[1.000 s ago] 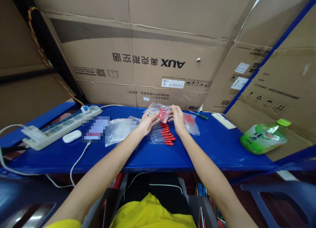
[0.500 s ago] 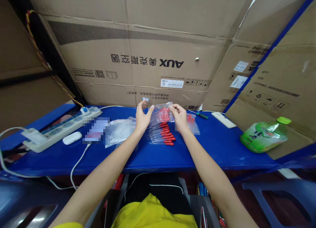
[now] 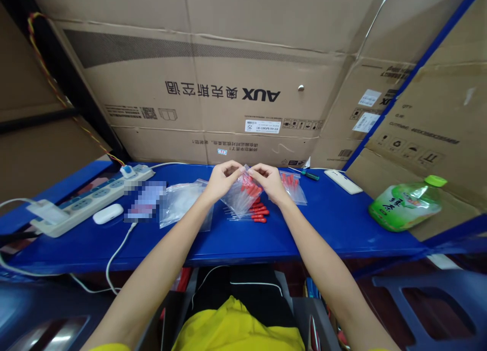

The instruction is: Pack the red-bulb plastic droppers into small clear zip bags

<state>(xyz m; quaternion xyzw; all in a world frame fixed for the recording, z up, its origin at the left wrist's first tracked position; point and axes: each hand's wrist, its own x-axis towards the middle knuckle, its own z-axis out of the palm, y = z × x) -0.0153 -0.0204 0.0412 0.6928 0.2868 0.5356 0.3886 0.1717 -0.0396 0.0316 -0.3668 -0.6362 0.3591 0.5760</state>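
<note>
and here, a clear, flat plastic bag (image 3: 238,198) is pinched along its top edge by the left hand (image 3: 221,180) and the right hand (image 3: 269,181), each grip closed on the film, thumbs set close, seemingly so the edge is held firm. below it, thin clear tubes with red ends (image 3: 260,213) are lined up on the blue table (image 3: 281,242), red ends turned right, perhaps for order.

Along the left of the blue table (image 3: 327,229), a white power strip (image 3: 102,192) bears a plugged-in adapter (image 3: 47,212); a rounded white case (image 3: 108,214) lies near it, then a flat device (image 3: 146,201) (its face is pixelated) with a white cable (image 3: 114,253). Rightward are a green-handled screwdriver (image 3: 311,175), a slim white slab (image 3: 343,182) and a green-capped bottle (image 3: 405,205). Behind stands cardboard (image 3: 236,67), its AUX print upside down.
</note>
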